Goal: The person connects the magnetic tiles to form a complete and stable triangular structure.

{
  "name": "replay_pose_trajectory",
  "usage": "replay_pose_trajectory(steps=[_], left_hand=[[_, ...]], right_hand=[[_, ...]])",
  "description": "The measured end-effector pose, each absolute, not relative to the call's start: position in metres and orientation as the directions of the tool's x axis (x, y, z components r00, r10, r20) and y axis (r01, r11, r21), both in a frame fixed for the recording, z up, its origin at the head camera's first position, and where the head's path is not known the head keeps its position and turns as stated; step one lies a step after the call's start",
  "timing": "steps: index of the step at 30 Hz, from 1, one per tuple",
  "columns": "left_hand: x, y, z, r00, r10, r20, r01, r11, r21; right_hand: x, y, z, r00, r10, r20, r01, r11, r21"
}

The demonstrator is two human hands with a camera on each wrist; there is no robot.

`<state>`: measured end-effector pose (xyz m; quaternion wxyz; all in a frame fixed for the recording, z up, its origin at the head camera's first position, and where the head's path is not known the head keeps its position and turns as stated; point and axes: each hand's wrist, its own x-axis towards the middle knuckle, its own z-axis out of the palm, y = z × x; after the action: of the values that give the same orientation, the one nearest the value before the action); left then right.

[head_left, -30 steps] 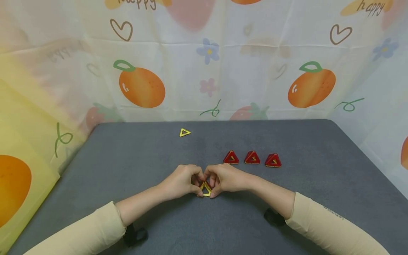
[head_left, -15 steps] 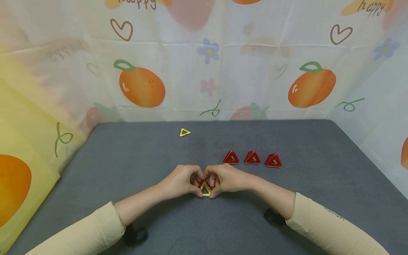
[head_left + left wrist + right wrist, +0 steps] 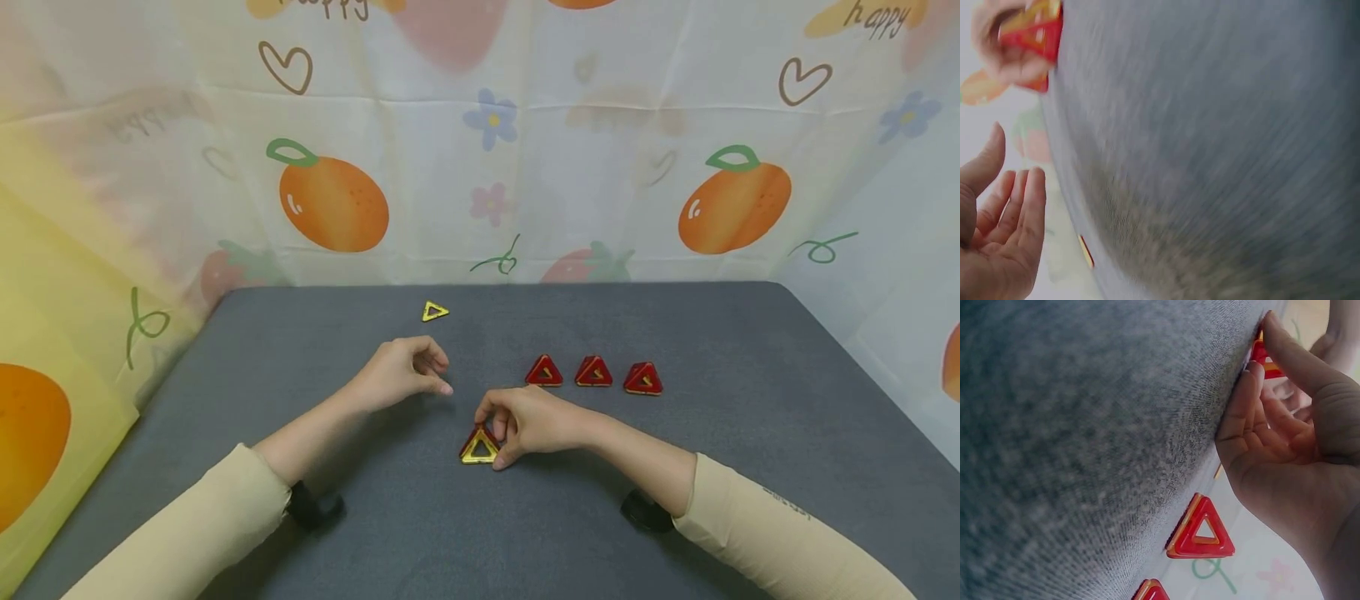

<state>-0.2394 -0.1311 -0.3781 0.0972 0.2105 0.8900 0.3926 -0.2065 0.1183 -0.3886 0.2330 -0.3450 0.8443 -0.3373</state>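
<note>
My right hand (image 3: 536, 421) pinches a small pyramid of red and yellow triangle tiles (image 3: 477, 450) between thumb and fingers. The pyramid stands on the table with a yellow side facing me. In the right wrist view, the thumb and fingertips hide part of the pyramid (image 3: 1266, 362). My left hand (image 3: 401, 369) is above the table, up and left of the pyramid, apart from it. Its fingers are spread from the thumb with nothing between them, as the left hand (image 3: 1007, 228) shows in the left wrist view. A loose yellow triangle tile (image 3: 434, 312) lies flat beyond the left hand.
Three red triangle pyramids stand in a row right of centre: a left one (image 3: 544, 372), a middle one (image 3: 593, 372) and a right one (image 3: 642, 379). The grey table (image 3: 315, 333) ends at a printed cloth (image 3: 442, 217) behind and at both sides.
My left hand has let go of the pyramid and moved up and left, toward the loose yellow tile. The right hand stays in place at the pyramid.
</note>
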Motion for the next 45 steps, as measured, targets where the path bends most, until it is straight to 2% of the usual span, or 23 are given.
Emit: replay_pose_trajectory(steps=[10,22,27,34,45], left_hand=[[-0.28,-0.14,-0.373,-0.959,0.283,0.014,0.217,0.701,0.68],[-0.324,-0.146,-0.374,-0.976,0.179,-0.122,0.072,0.798,0.598],[-0.332,-0.147,-0.381,-0.975,0.164,-0.148,0.053,0.823,0.565],[-0.335,-0.143,-0.385,-0.97,0.2,-0.139,0.096,0.839,0.536],[-0.337,-0.13,-0.39,-0.978,0.138,-0.154,0.057,0.896,0.44]], right_hand=[[-0.206,0.118,-0.389,-0.656,-0.736,-0.171,-0.416,0.541,-0.731],[-0.206,0.118,-0.389,-0.649,-0.743,-0.166,-0.422,0.532,-0.734],[-0.206,0.118,-0.39,-0.65,-0.743,-0.163,-0.426,0.534,-0.73],[-0.206,0.118,-0.389,-0.651,-0.741,-0.164,-0.429,0.537,-0.726],[-0.206,0.119,-0.39,-0.652,-0.741,-0.161,-0.434,0.539,-0.722]])
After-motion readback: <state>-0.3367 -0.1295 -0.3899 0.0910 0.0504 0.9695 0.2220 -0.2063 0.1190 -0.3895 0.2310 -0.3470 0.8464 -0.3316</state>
